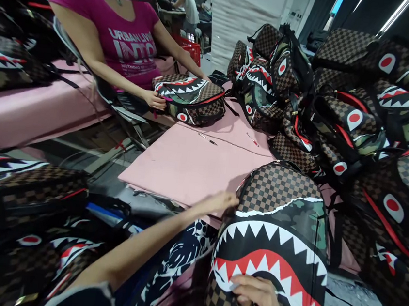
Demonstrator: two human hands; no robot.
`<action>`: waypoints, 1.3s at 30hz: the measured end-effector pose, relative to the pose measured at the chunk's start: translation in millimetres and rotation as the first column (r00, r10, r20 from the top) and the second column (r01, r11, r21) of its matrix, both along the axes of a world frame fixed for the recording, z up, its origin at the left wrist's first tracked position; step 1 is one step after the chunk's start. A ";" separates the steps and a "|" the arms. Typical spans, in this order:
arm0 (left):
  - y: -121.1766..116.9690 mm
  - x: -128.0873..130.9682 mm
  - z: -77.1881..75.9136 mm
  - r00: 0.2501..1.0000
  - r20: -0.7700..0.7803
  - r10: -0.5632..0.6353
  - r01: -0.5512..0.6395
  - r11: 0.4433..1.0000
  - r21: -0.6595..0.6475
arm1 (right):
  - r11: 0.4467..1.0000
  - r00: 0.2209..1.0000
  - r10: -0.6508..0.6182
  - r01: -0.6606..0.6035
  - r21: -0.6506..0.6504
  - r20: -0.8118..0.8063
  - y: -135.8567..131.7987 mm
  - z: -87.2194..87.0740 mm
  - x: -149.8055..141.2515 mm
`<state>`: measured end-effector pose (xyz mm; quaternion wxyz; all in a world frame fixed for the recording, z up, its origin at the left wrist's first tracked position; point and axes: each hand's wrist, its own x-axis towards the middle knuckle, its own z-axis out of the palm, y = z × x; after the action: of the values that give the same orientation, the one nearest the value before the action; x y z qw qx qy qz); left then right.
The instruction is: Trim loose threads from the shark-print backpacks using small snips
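Observation:
A backpack (283, 239) stands upright in front of me, with brown-and-black checks, a camouflage patch and a printed shark mouth with red gums and white teeth. My left hand (221, 202), a little blurred, is at its upper left edge near the zipper; the fingers are curled closed, and what they grip is hidden. Low on the front panel, my right hand (262, 300) rests against the printed mouth with fingers bent and drawn together. Whatever may be between those fingertips is too small to name.
A pink-covered table (177, 165) lies ahead, bearing a pen (208, 139) and a small red item (252, 139). Across it, a co-worker in a magenta shirt (128, 47) handles a similar backpack (191, 98). Backpacks pile up at right (358, 115) and lower left (18, 221).

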<state>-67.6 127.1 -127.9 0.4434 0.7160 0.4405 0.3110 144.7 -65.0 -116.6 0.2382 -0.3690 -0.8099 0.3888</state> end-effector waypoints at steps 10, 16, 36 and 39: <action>-78.6 -10.4 -9.6 0.981 0.067 -0.183 0.185 0.983 -0.011 | 0.987 0.987 -0.127 0.117 -0.107 -0.096 0.1 32.7 7.1; -132.8 21.8 50.4 0.986 0.105 -0.130 0.119 0.987 0.105 | 0.830 0.926 -0.366 0.369 0.419 -0.092 34.7 90.9 21.4; -203.3 45.3 132.6 0.996 -0.040 -0.081 0.090 0.931 0.353 | 0.890 0.921 -0.363 0.387 0.239 -0.142 34.7 167.2 17.9; -218.0 41.8 154.0 0.986 -0.167 0.002 0.076 0.883 0.463 | 0.887 0.761 -0.414 0.461 -0.033 -0.499 28.7 172.0 27.9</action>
<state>-25.8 -91.0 26.1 0.2260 0.8330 0.3734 0.3400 172.6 -36.3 55.4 0.5372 -0.4250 -0.6302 0.3654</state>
